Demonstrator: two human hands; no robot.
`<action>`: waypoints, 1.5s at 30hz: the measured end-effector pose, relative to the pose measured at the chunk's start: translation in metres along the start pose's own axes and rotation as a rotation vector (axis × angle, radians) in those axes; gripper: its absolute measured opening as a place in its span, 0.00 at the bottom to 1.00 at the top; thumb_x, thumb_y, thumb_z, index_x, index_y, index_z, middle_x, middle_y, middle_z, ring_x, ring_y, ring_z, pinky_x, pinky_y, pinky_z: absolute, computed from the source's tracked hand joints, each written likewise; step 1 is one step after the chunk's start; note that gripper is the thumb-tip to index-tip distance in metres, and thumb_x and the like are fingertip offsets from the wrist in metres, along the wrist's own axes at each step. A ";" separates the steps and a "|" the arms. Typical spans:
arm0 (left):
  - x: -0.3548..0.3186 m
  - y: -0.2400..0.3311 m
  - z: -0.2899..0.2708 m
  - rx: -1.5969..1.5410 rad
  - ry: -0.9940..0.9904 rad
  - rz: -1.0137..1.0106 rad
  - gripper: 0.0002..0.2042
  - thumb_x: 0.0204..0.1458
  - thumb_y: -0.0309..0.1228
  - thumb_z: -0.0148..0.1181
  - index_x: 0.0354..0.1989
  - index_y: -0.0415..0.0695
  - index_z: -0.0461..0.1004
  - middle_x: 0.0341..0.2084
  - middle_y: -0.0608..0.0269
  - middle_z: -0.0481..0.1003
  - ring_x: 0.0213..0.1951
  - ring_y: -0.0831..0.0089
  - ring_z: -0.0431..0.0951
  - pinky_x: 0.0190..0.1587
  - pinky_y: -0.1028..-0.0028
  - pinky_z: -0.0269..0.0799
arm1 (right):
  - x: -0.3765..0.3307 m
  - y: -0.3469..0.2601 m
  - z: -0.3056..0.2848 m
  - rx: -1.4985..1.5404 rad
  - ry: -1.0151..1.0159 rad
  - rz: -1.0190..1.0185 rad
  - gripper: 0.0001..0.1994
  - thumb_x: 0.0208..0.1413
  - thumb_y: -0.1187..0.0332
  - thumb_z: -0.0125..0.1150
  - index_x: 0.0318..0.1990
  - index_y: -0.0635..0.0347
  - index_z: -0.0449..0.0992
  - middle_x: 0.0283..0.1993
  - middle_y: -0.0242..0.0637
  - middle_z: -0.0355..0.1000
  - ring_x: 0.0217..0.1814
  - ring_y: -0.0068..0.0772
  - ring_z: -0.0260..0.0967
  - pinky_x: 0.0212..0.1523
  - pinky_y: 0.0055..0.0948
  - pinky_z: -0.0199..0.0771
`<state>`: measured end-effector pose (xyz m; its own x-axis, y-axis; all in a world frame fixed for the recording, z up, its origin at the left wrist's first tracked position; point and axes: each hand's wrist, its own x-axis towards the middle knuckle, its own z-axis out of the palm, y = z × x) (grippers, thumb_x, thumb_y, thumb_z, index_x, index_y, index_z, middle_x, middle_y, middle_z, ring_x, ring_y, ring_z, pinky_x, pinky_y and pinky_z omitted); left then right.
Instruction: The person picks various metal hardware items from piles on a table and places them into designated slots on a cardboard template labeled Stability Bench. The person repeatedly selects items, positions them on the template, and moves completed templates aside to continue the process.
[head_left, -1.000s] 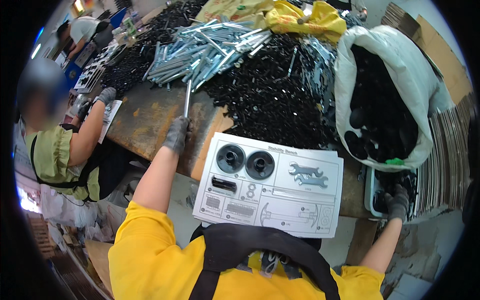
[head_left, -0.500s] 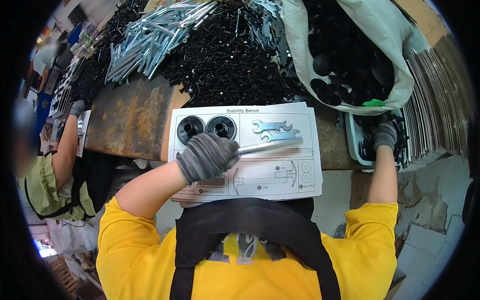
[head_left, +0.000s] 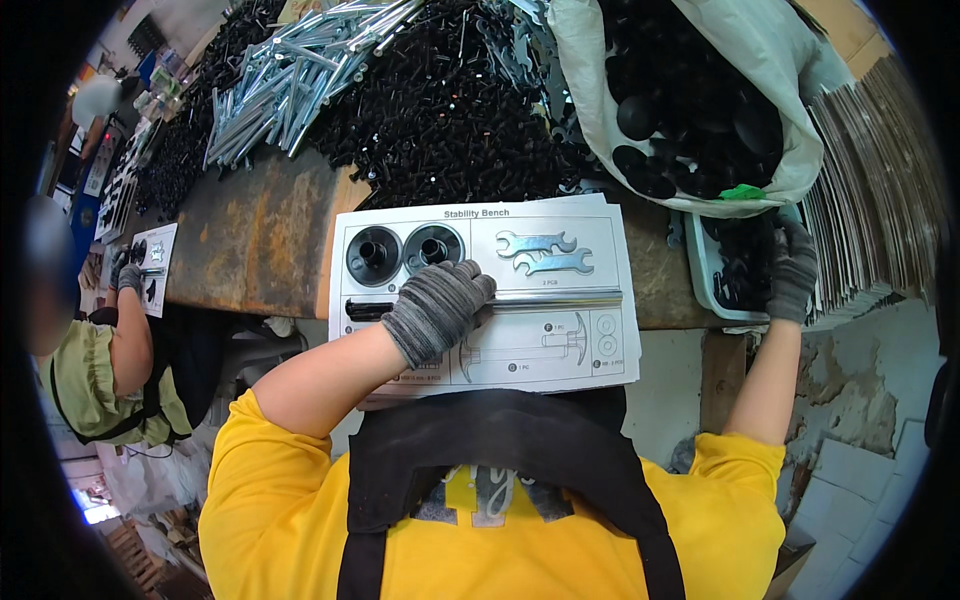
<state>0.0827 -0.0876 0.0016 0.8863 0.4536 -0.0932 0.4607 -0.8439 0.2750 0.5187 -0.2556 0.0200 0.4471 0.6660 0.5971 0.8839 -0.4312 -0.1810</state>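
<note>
On a stack of printed sheets [head_left: 590, 375] lies a silver metal rod [head_left: 570, 297], running across the page. My left hand [head_left: 440, 310], in a grey striped knit glove, is closed over the rod's left part; the fingers' undersides are hidden. Above it sit two round black flanged caps [head_left: 374, 256], side by side, and two flat open-ended wrenches [head_left: 553, 262]. A dark slender part [head_left: 366, 308] shows left of my hand. My right hand [head_left: 793, 270], gloved alike, is at the right side of a pale tray [head_left: 703, 275] of small black parts. Its fingers are curled, and what they hold is hidden.
Heaps of black screws [head_left: 450, 130] and silver rods [head_left: 280, 85] cover the table's far side. A white sack [head_left: 590, 90] of black discs stands behind the tray. Stacked cardboard [head_left: 880, 180] rises at the right. Another person's gloved hand [head_left: 130, 278] works at the left.
My left hand has lowered the rod from a tilt to flat on the sheet. My right hand has moved from inside the tray to its right side.
</note>
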 end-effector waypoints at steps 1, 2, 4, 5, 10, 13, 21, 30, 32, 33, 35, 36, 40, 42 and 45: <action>0.001 -0.001 0.001 0.009 -0.005 0.006 0.11 0.41 0.34 0.60 0.34 0.44 0.72 0.28 0.60 0.72 0.33 0.64 0.73 0.35 0.68 0.70 | -0.007 -0.019 -0.006 0.256 0.006 0.125 0.11 0.52 0.71 0.53 0.44 0.59 0.70 0.41 0.38 0.71 0.43 0.35 0.67 0.41 0.31 0.70; 0.002 -0.001 0.001 0.001 -0.005 0.000 0.12 0.41 0.34 0.60 0.34 0.44 0.72 0.28 0.60 0.72 0.33 0.64 0.73 0.35 0.67 0.70 | -0.014 -0.038 -0.010 0.615 -0.056 0.306 0.11 0.52 0.72 0.53 0.44 0.58 0.71 0.39 0.35 0.70 0.38 0.28 0.68 0.35 0.26 0.71; 0.000 0.000 0.000 -0.016 0.000 -0.017 0.12 0.41 0.35 0.60 0.34 0.44 0.72 0.28 0.60 0.72 0.33 0.64 0.73 0.34 0.67 0.70 | -0.026 -0.074 -0.016 0.940 -0.255 0.402 0.11 0.53 0.71 0.53 0.45 0.58 0.70 0.38 0.33 0.70 0.30 0.21 0.67 0.30 0.19 0.70; -0.003 -0.002 0.001 -0.047 0.056 0.000 0.13 0.41 0.34 0.61 0.35 0.44 0.72 0.28 0.59 0.72 0.33 0.63 0.73 0.35 0.68 0.70 | -0.033 -0.099 -0.021 1.059 -0.301 0.366 0.11 0.52 0.72 0.53 0.44 0.58 0.70 0.36 0.33 0.70 0.28 0.21 0.67 0.28 0.18 0.69; -0.025 -0.012 -0.013 -0.240 0.398 0.030 0.15 0.39 0.29 0.63 0.37 0.43 0.71 0.32 0.58 0.71 0.31 0.65 0.73 0.33 0.71 0.70 | -0.089 -0.189 -0.015 1.405 -0.666 0.305 0.09 0.51 0.73 0.54 0.41 0.58 0.69 0.31 0.35 0.69 0.29 0.26 0.70 0.29 0.23 0.74; -0.051 -0.026 -0.021 -0.380 0.494 -0.021 0.13 0.40 0.25 0.60 0.38 0.42 0.71 0.31 0.61 0.71 0.30 0.72 0.73 0.28 0.78 0.69 | -0.120 -0.196 0.006 1.618 -0.913 0.356 0.11 0.53 0.78 0.48 0.44 0.61 0.68 0.35 0.39 0.70 0.33 0.28 0.72 0.34 0.25 0.75; -0.133 -0.085 0.014 -0.493 0.686 -0.498 0.13 0.43 0.24 0.58 0.40 0.40 0.70 0.32 0.61 0.68 0.29 0.76 0.69 0.32 0.78 0.67 | -0.108 -0.192 -0.010 0.861 -0.779 -0.208 0.13 0.45 0.81 0.50 0.41 0.60 0.71 0.31 0.40 0.69 0.32 0.35 0.70 0.34 0.29 0.73; -0.176 -0.088 0.050 -1.237 0.654 -0.637 0.20 0.52 0.32 0.52 0.52 0.37 0.60 0.47 0.57 0.65 0.49 0.69 0.65 0.52 0.73 0.61 | -0.109 -0.215 -0.027 0.419 -0.634 -0.530 0.19 0.32 0.66 0.65 0.38 0.54 0.74 0.32 0.41 0.68 0.34 0.43 0.67 0.35 0.37 0.69; -0.173 -0.088 0.065 -1.334 0.633 -0.407 0.29 0.53 0.46 0.48 0.57 0.38 0.55 0.52 0.56 0.61 0.54 0.67 0.60 0.57 0.70 0.53 | -0.105 -0.210 -0.024 0.404 -0.679 -0.633 0.17 0.33 0.65 0.64 0.37 0.51 0.75 0.28 0.39 0.66 0.29 0.41 0.67 0.30 0.34 0.69; -0.174 -0.083 0.067 -1.350 0.639 -0.486 0.30 0.53 0.48 0.48 0.57 0.37 0.54 0.53 0.55 0.60 0.55 0.67 0.59 0.57 0.70 0.52 | -0.106 -0.206 -0.021 0.381 -0.714 -0.672 0.17 0.34 0.65 0.64 0.37 0.51 0.75 0.28 0.38 0.66 0.28 0.41 0.66 0.29 0.34 0.69; -0.155 -0.058 0.045 -1.414 0.610 -0.697 0.34 0.52 0.51 0.46 0.59 0.37 0.51 0.55 0.55 0.58 0.56 0.68 0.57 0.58 0.71 0.50 | -0.107 -0.204 -0.019 0.397 -0.770 -0.685 0.13 0.37 0.67 0.62 0.34 0.54 0.74 0.27 0.37 0.67 0.26 0.39 0.67 0.26 0.32 0.70; -0.157 -0.060 0.048 -1.437 0.608 -0.672 0.34 0.52 0.51 0.46 0.60 0.38 0.50 0.56 0.55 0.57 0.57 0.68 0.57 0.58 0.71 0.49 | -0.107 -0.207 -0.018 0.570 -0.791 -0.538 0.12 0.38 0.68 0.61 0.34 0.55 0.74 0.28 0.37 0.67 0.27 0.38 0.68 0.27 0.31 0.70; -0.159 -0.062 0.060 -1.417 0.630 -0.591 0.31 0.54 0.48 0.44 0.61 0.40 0.48 0.56 0.58 0.57 0.56 0.69 0.57 0.58 0.71 0.50 | -0.120 -0.203 -0.005 0.583 -0.610 -0.489 0.10 0.48 0.72 0.55 0.40 0.59 0.71 0.34 0.41 0.68 0.32 0.38 0.70 0.34 0.31 0.73; -0.163 -0.070 0.073 -1.358 0.699 -0.554 0.26 0.57 0.44 0.41 0.60 0.42 0.52 0.54 0.61 0.60 0.53 0.72 0.61 0.55 0.73 0.55 | -0.129 -0.210 -0.002 0.850 -0.785 0.048 0.10 0.46 0.71 0.57 0.39 0.58 0.71 0.39 0.43 0.67 0.33 0.41 0.70 0.34 0.33 0.73; -0.169 -0.079 0.082 -1.431 0.671 -0.563 0.26 0.57 0.43 0.40 0.61 0.43 0.50 0.55 0.60 0.58 0.54 0.70 0.60 0.56 0.71 0.55 | -0.115 -0.219 -0.006 0.582 -0.658 -0.304 0.11 0.44 0.69 0.59 0.38 0.57 0.72 0.42 0.44 0.66 0.34 0.43 0.70 0.34 0.35 0.73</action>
<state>-0.0994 -0.1215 -0.0831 0.2879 0.9400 -0.1832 -0.0524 0.2065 0.9770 0.2732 -0.2418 -0.0046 0.0153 0.9883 0.1517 0.8256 0.0732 -0.5596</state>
